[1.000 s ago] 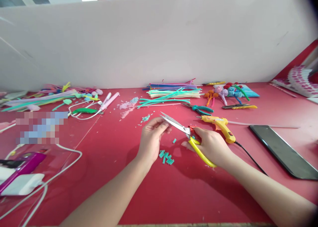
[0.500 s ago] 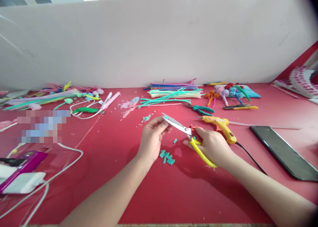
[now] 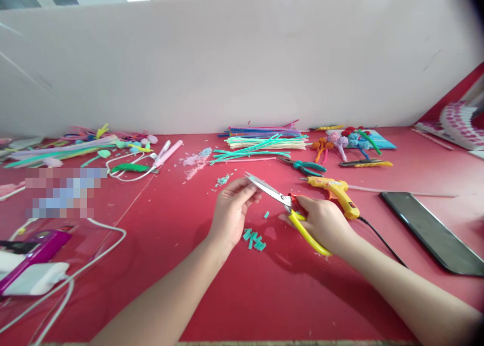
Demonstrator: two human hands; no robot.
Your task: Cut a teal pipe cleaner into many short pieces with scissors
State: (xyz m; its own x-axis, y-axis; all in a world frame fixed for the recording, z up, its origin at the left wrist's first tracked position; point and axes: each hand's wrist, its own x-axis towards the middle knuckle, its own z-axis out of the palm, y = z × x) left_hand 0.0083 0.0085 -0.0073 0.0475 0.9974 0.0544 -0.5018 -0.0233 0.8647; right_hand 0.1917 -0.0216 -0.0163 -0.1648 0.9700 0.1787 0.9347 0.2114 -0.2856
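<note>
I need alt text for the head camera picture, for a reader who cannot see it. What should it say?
Over a red table, the right hand holds yellow-handled scissors, blades at the left hand's fingertips. Short teal cut pieces lie between the hands. Behind are a yellow glue gun, green-handled pliers, a bundle of coloured pipe cleaners and a dark phone.

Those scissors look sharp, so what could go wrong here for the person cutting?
The scissors blades sit right against the left hand fingertips, so a snip could nick them. The right hand works close to the yellow glue gun, which might be hot. The small teal cut pieces lie loose on the red table and could scatter.
</note>
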